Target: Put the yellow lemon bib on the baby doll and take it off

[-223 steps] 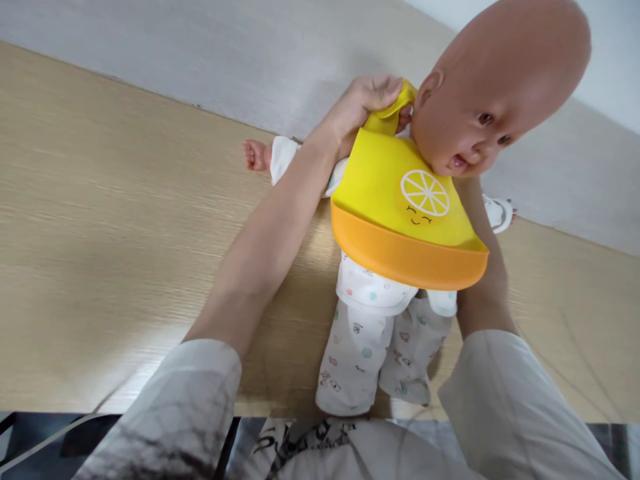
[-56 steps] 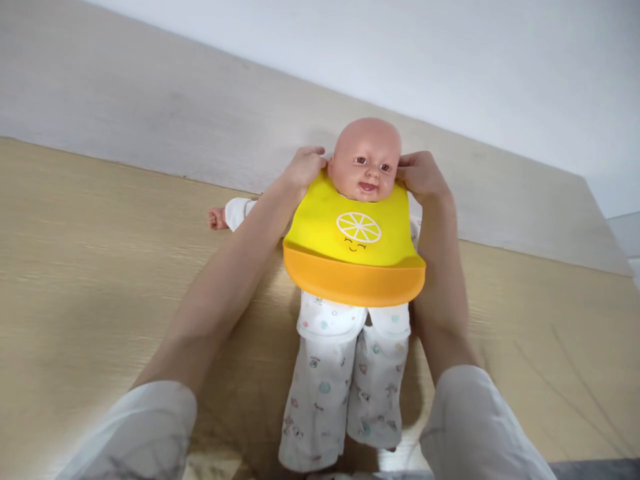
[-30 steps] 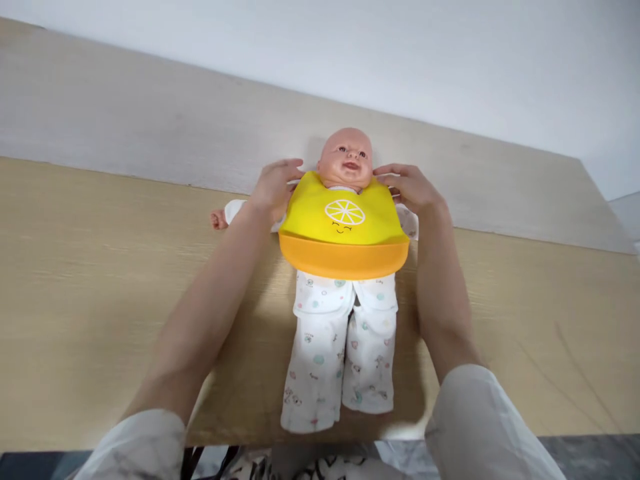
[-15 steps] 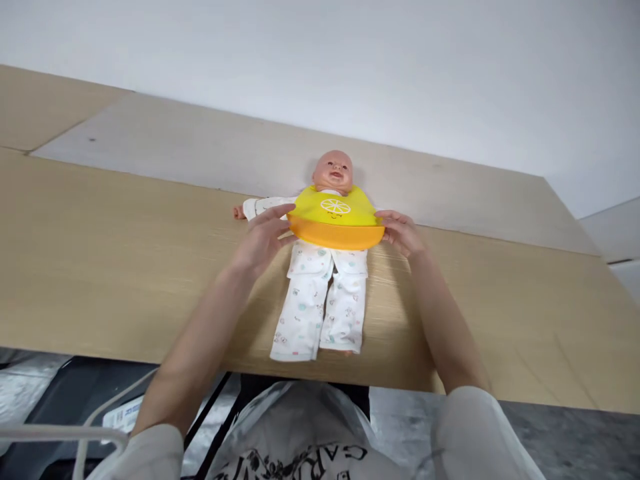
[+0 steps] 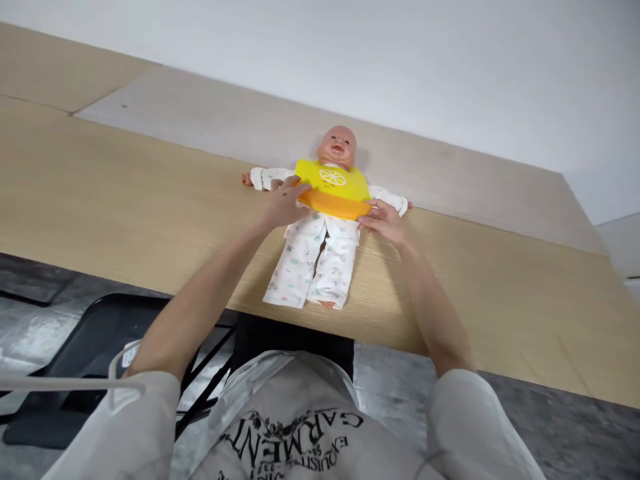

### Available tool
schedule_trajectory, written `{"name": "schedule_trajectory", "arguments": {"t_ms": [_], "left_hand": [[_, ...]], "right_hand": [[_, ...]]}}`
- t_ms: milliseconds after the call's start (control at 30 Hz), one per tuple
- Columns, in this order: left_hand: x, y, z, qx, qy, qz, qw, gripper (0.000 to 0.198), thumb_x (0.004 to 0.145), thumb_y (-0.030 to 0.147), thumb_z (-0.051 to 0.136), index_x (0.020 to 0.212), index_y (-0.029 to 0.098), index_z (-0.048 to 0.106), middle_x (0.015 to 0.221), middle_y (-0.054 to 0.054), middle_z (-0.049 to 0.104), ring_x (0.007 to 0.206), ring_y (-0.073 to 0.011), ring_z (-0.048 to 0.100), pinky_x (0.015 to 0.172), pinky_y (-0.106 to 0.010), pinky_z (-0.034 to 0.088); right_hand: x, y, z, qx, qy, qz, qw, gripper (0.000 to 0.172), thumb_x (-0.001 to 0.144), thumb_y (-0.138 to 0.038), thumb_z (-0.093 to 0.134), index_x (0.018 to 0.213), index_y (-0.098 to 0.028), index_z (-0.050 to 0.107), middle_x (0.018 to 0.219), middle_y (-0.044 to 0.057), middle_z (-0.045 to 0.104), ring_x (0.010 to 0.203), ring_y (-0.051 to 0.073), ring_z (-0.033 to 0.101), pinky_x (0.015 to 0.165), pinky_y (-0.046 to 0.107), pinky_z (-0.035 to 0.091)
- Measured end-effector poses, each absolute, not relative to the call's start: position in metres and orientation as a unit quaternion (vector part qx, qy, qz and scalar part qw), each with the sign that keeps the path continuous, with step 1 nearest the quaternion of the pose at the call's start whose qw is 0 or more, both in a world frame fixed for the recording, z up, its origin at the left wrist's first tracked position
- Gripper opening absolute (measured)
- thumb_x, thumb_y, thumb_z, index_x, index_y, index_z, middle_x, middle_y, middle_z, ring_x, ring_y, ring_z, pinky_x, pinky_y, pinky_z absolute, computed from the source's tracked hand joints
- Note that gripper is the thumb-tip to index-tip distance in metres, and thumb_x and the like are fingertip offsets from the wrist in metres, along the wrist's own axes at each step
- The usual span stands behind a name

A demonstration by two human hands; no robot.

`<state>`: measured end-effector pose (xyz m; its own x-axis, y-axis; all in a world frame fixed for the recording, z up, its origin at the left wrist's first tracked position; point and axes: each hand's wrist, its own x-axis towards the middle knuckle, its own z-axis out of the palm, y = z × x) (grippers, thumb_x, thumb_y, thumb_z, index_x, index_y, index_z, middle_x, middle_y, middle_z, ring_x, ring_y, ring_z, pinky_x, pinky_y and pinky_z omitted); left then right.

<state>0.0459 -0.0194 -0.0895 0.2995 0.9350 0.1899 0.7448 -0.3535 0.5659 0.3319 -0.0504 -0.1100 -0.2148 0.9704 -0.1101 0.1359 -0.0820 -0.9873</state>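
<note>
A baby doll point(image 5: 338, 145) in white printed clothes lies on its back on the wooden table point(image 5: 500, 287), arms spread and legs toward me. Over its chest is a yellow bib point(image 5: 333, 175) with a white citrus slice and an orange catch pocket point(image 5: 333, 203) at its lower edge. My left hand point(image 5: 289, 200) grips the pocket's left end, fingers over the rim. At the right end, my right hand point(image 5: 383, 220) pinches the pocket between thumb and fingers. The bib's neck fastening is hidden behind the doll's neck.
Behind the table stands a white wall point(image 5: 400, 60). A black folding chair point(image 5: 100, 340) is at the lower left, below the table's front edge. A white cable point(image 5: 65, 383) runs across the lower left near my sleeve.
Both hands have closed in on the pocket's ends, and the bib lies flatter on the doll. The doll's right-side arm has come into view. My view has tilted downward.
</note>
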Motion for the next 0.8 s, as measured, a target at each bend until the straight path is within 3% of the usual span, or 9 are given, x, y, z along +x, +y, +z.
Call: {"name": "schedule_trajectory", "arguments": {"t_ms": [167, 300, 467, 667, 800], "left_hand": [[0.043, -0.017, -0.088, 0.821, 0.528, 0.157, 0.149, 0.047, 0.075, 0.038, 0.066, 0.119, 0.023, 0.067, 0.123, -0.012, 0.064, 0.121, -0.0341, 0.053, 0.113, -0.052, 0.025], [0.032, -0.023, -0.088, 0.822, 0.515, 0.156, 0.185, 0.054, 0.076, 0.047, 0.065, 0.124, 0.021, 0.064, 0.127, -0.014, 0.061, 0.123, -0.0343, 0.052, 0.112, -0.048, 0.03], [0.027, -0.017, -0.088, 0.8, 0.535, 0.164, 0.217, 0.063, 0.078, 0.055, 0.062, 0.133, 0.023, 0.059, 0.131, -0.013, 0.056, 0.115, -0.032, 0.057, 0.104, -0.042, 0.041], [0.025, 0.001, -0.089, 0.828, 0.514, 0.1, 0.202, 0.066, 0.081, 0.054, 0.059, 0.142, 0.027, 0.051, 0.144, -0.014, 0.046, 0.121, -0.0347, 0.054, 0.107, -0.047, 0.037], [0.023, 0.005, -0.09, 0.862, 0.454, 0.106, 0.198, 0.057, 0.084, 0.047, 0.058, 0.136, 0.026, 0.055, 0.142, -0.011, 0.052, 0.13, -0.0327, 0.047, 0.111, -0.044, 0.033]], "right_hand": [[0.332, -0.048, -0.111, -0.491, -0.588, 0.5, 0.404, 0.064, 0.052, -0.044, 0.088, 0.099, -0.02, 0.051, 0.088, 0.0, 0.064, 0.075, 0.012, 0.062, 0.064, 0.022, 0.049], [0.334, -0.042, -0.111, -0.487, -0.63, 0.459, 0.395, 0.07, 0.059, -0.048, 0.085, 0.115, -0.02, 0.054, 0.095, 0.003, 0.064, 0.074, 0.013, 0.06, 0.061, 0.022, 0.046], [0.336, -0.039, -0.119, -0.502, -0.658, 0.406, 0.389, 0.077, 0.064, -0.053, 0.081, 0.128, -0.019, 0.054, 0.095, 0.004, 0.064, 0.076, 0.014, 0.061, 0.07, 0.027, 0.05], [0.334, -0.042, -0.126, -0.519, -0.653, 0.374, 0.406, 0.079, 0.063, -0.058, 0.08, 0.126, -0.017, 0.057, 0.09, 0.003, 0.065, 0.079, 0.017, 0.062, 0.076, 0.03, 0.051], [0.334, -0.04, -0.128, -0.528, -0.656, 0.351, 0.409, 0.077, 0.064, -0.058, 0.079, 0.126, -0.016, 0.058, 0.092, 0.005, 0.066, 0.081, 0.018, 0.062, 0.078, 0.031, 0.052]]}}
